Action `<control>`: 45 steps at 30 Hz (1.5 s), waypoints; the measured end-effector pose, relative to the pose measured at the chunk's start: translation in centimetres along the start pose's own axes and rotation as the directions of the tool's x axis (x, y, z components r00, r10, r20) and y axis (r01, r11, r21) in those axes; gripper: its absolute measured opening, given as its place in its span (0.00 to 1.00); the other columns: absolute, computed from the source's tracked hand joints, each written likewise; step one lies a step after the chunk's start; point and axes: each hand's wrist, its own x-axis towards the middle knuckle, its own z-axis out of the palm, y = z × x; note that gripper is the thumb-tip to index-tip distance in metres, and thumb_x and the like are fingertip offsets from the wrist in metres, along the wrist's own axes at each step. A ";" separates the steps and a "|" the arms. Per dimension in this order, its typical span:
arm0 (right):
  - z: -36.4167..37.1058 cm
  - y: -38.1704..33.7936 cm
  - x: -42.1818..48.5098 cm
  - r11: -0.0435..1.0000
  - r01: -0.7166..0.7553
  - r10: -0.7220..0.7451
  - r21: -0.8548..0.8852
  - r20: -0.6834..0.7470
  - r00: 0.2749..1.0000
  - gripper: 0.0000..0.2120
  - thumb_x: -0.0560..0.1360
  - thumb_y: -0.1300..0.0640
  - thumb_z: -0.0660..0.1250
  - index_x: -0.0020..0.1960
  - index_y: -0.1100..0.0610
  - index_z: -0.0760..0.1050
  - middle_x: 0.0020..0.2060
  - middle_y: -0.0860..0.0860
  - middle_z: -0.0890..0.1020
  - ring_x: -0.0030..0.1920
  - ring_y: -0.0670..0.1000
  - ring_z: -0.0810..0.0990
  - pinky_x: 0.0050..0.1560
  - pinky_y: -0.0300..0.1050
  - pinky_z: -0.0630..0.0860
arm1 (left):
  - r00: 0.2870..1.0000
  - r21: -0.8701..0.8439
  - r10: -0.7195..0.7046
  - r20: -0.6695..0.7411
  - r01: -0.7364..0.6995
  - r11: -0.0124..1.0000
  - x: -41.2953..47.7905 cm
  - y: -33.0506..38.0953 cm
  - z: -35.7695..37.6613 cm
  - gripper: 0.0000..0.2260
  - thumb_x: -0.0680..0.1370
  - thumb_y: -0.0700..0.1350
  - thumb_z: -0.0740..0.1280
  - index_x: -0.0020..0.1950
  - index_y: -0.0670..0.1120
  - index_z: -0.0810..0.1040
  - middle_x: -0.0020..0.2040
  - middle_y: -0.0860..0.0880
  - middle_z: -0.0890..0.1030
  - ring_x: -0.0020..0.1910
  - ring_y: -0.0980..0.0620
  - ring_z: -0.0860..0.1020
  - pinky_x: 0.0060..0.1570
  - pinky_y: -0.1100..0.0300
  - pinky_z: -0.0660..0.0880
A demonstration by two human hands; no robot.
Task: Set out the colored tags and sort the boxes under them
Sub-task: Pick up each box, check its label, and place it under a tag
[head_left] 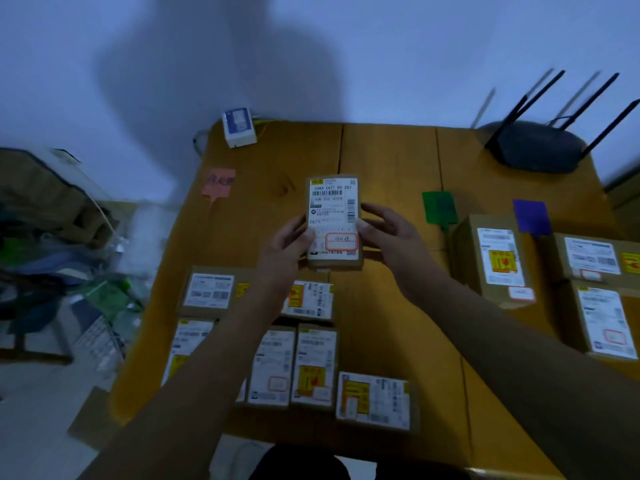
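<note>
A small cardboard box [333, 209] with a white shipping label and a red-framed sticker is held above the middle of the wooden table [391, 161]. My left hand [289, 242] grips its left edge and my right hand [391, 237] grips its right edge. Three tags lie on the table: a pink tag [218, 182] at the far left, a green tag [439, 207] right of centre, and a purple tag [531, 216] at the right. Three labelled boxes [495, 258] sit below the purple tag. Several unsorted boxes [311, 365] lie near the front edge.
A black router [540, 147] with antennas stands at the back right corner. A small white device [239, 126] sits at the back left edge. Left of the table, bags and clutter [59, 237] fill the floor.
</note>
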 end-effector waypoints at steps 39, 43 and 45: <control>26.7 14.1 24.1 0.917 -0.203 0.160 -0.344 -0.150 0.976 0.16 0.84 0.54 0.65 0.70 0.53 0.79 0.61 0.53 0.86 0.55 0.53 0.86 0.54 0.48 0.84 | 0.973 0.469 -0.060 -0.223 0.161 0.868 21.6 -6.7 -26.0 0.18 0.85 0.46 0.62 0.74 0.47 0.75 0.63 0.48 0.83 0.51 0.58 0.80 0.44 0.66 0.74; 25.8 13.8 23.3 0.923 -0.281 0.248 -0.262 -0.151 0.957 0.24 0.82 0.51 0.69 0.76 0.56 0.73 0.67 0.55 0.82 0.65 0.57 0.82 0.67 0.58 0.78 | 0.973 0.412 -0.037 -0.227 0.130 0.902 20.6 -6.2 -25.4 0.18 0.84 0.41 0.62 0.74 0.47 0.75 0.61 0.53 0.82 0.56 0.55 0.82 0.43 0.72 0.75; 24.5 13.2 21.9 0.924 -0.293 0.253 -0.244 -0.180 0.950 0.26 0.80 0.49 0.71 0.75 0.56 0.73 0.67 0.57 0.82 0.63 0.56 0.81 0.68 0.59 0.77 | 0.945 0.434 0.088 -0.314 0.061 0.899 19.0 -5.3 -24.6 0.19 0.82 0.39 0.65 0.73 0.49 0.74 0.56 0.57 0.80 0.49 0.64 0.79 0.38 0.81 0.71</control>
